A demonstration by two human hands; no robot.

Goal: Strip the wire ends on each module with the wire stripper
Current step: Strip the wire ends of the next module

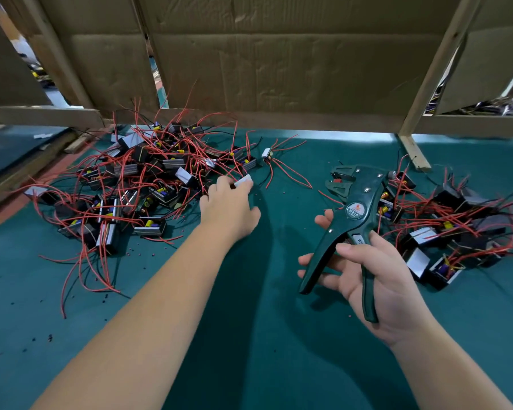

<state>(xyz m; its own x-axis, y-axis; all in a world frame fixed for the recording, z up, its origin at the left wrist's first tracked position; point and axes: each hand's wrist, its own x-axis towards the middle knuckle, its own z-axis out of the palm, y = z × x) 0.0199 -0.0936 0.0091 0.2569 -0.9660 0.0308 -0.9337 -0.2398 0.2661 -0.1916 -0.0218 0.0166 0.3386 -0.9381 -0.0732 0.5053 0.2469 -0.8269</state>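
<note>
- Holding the wire stripper (356, 211) low over the green mat (264, 335), the right hand (376, 279) had its fingers wrapped round one handle and its thumb over the top. The handles stood spread and the head pointed away, toward the far edge of the table.
- Dark and red insulation scraps (49, 338) lay scattered on the mat near the person.
- The left hand (228, 208) reached forward, fingers curled onto a white-topped module (245, 181) at the near-right edge of the left pile (125, 184).
- That module's red leads ran back into the tangle, so lifting it slowly and shaking it free would likely have kept neighbours from dragging along. Once it was clear, one lead at a time should have been fed squarely into the tool's open head.
- The right pile (456, 229) sat just behind the stripper's head. Its loose wires could have snagged the tool, so working over the bare mat between the piles looked safer.
- A lone module (266, 153) lay beyond the left hand, apart from both heaps.
- Cardboard sheets (279, 69) on a wooden frame (433, 72) closed off the back.
</note>
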